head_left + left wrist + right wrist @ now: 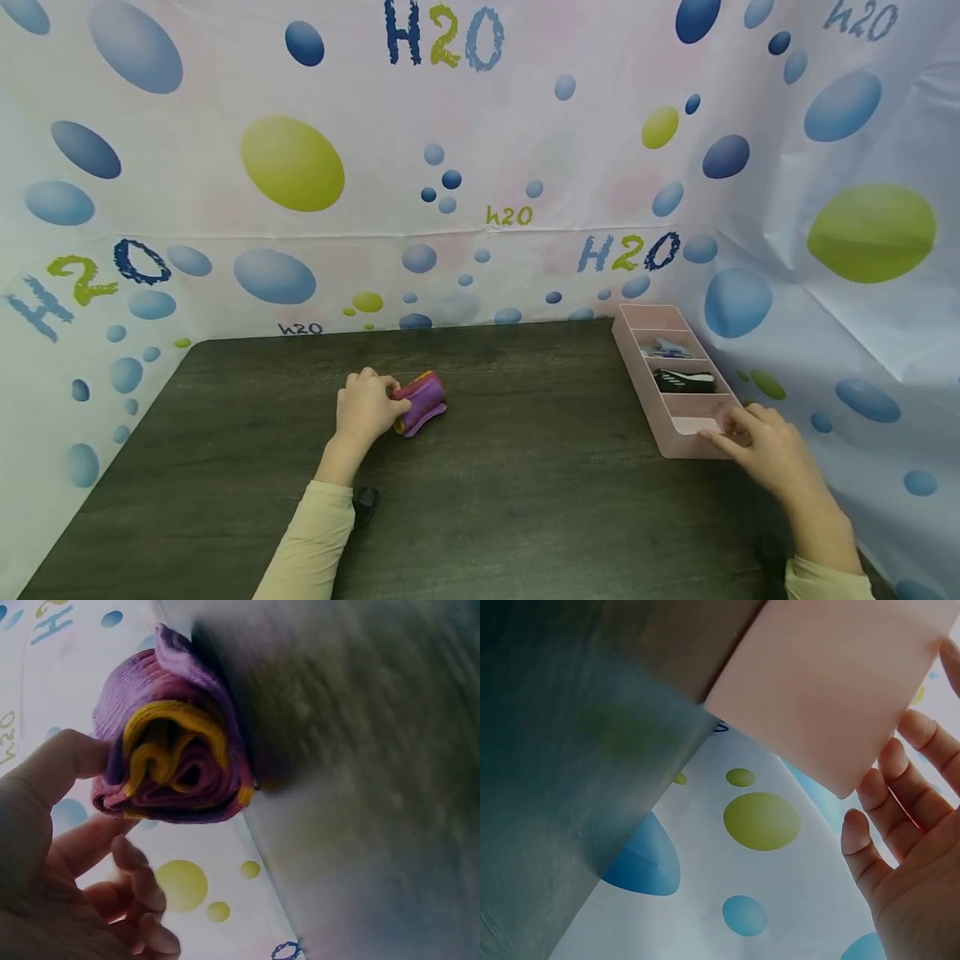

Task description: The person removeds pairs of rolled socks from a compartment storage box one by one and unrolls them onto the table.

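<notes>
Pale sleeves (pixel 311 537) lie nearest, stretched over the near part of the dark worktop (pixel 517 517), with a patterned sheet (pixel 525 125) rising behind its far edge. A pink divided box (pixel 651 406) lies lengthwise along the worktop's right edge, by the far right corner, probably so its openings face up within reach. The right hand (pixel 772 450) is at its near end, fingers spread and loosely bent, perhaps steadying it. The left hand (pixel 366 410) pinches a rolled knit bundle (pixel 423 400) about midway between the left and right edges, seemingly so it does not unroll. Only the left wrist view shows the bundle's coiled yellow-and-purple end; the right wrist view adds the box's plain end wall; the head view alone shows a black-and-white item (pixel 684 382) and clear packets (pixel 667 348) in separate compartments.
</notes>
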Demonstrator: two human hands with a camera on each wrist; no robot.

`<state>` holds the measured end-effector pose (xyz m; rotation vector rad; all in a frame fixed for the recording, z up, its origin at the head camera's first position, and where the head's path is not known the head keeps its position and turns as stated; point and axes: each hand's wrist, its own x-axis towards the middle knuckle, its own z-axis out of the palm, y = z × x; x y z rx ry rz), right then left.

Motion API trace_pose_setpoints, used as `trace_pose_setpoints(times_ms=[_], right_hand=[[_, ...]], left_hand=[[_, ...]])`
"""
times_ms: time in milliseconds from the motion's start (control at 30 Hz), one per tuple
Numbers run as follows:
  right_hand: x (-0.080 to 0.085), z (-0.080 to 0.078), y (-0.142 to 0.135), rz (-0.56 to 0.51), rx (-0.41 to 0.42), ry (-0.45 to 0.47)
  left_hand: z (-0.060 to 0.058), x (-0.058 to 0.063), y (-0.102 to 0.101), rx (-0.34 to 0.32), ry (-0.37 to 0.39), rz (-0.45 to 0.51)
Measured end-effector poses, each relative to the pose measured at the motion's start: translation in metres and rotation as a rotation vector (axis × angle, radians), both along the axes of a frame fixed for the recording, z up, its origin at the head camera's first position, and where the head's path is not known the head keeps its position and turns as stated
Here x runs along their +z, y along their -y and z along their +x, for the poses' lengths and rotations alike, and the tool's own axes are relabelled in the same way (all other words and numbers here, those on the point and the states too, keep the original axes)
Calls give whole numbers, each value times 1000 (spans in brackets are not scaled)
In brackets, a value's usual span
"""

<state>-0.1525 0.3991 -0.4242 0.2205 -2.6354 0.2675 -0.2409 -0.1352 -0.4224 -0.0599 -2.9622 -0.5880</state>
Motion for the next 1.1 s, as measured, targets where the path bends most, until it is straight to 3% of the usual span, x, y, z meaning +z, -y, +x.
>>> trace_pose_setpoints(times_ms=[200,467,867,1100], right_hand=[[6,0,3,8,-16,40],[18,-4,19,40,46,75],[24,-34,67,94,280,-136],[24,-51,110,141,347,-105]], left_hand=[[0,4,-1,0,75,18],[4,10,2,-34,137,13],[4,20,7,-31,129,-2],[5,19,5,-30,87,-16]])
